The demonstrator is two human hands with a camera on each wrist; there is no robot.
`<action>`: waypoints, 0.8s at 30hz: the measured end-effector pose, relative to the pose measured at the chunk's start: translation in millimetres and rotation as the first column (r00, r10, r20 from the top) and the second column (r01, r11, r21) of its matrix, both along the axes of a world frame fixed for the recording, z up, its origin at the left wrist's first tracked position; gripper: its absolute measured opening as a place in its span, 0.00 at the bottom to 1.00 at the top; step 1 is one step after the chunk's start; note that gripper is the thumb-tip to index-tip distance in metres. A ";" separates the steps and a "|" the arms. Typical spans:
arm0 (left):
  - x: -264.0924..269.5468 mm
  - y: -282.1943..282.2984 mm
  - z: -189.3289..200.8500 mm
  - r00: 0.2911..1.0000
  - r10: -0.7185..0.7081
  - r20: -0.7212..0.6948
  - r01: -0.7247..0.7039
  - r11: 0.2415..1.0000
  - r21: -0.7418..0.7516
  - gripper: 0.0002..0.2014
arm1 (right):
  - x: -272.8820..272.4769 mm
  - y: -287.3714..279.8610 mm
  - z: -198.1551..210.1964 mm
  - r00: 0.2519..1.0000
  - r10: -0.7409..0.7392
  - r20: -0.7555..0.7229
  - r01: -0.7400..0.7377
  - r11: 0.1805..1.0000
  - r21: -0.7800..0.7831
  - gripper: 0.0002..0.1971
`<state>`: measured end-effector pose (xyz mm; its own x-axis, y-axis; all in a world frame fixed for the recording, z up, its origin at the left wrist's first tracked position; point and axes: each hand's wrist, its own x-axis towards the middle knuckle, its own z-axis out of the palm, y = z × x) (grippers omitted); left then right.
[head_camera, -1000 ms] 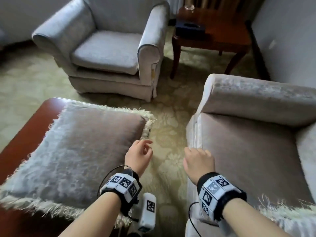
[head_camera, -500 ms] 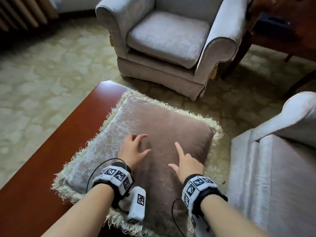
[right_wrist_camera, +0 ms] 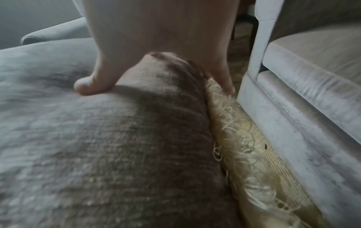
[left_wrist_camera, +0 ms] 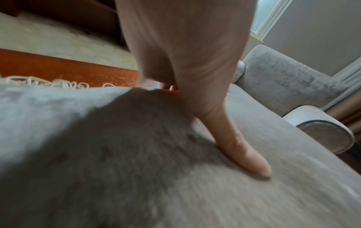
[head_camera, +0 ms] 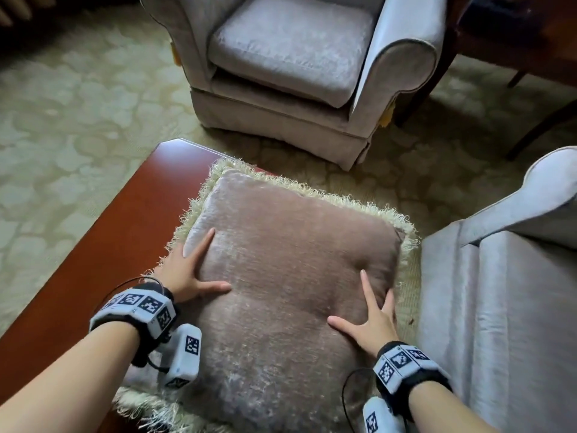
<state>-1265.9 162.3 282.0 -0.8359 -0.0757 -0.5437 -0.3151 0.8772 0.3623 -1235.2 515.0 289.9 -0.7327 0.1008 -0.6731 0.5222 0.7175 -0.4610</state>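
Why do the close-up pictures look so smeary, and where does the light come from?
Head view: sharp, edges bowed by the wide lens, soft sheen on the cushion and armchair. Left wrist view: cushion streaked with blur near the lens, dark shadow under the left hand, bright window at top right. Right wrist view: dim, right hand soft, fringe crisper.

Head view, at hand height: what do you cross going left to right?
red wooden table → left hand → cushion → right hand → grey armchair

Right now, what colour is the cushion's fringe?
The fringe is cream, clearest in the right wrist view.
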 end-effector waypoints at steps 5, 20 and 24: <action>-14.6 -6.9 -13.0 0.998 -0.048 0.051 0.044 0.995 0.085 0.63 | -5.7 1.0 -10.0 0.999 -0.022 0.037 0.024 0.998 -0.050 0.60; -18.3 4.4 24.7 0.995 -0.058 -0.086 0.075 0.974 0.215 0.75 | -16.8 6.9 -2.5 0.995 -0.095 -0.030 0.092 0.992 -0.090 0.65; -39.5 26.3 60.6 0.989 -0.038 -0.146 0.078 0.957 0.280 0.75 | -30.3 25.9 31.0 0.987 -0.129 -0.100 0.118 0.988 -0.103 0.65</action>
<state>-1305.4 188.6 342.6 -0.9024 0.1162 -0.4149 -0.1958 0.7471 0.6353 -1265.6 540.9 320.9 -0.7862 0.1331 -0.6034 0.5486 0.5998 -0.5825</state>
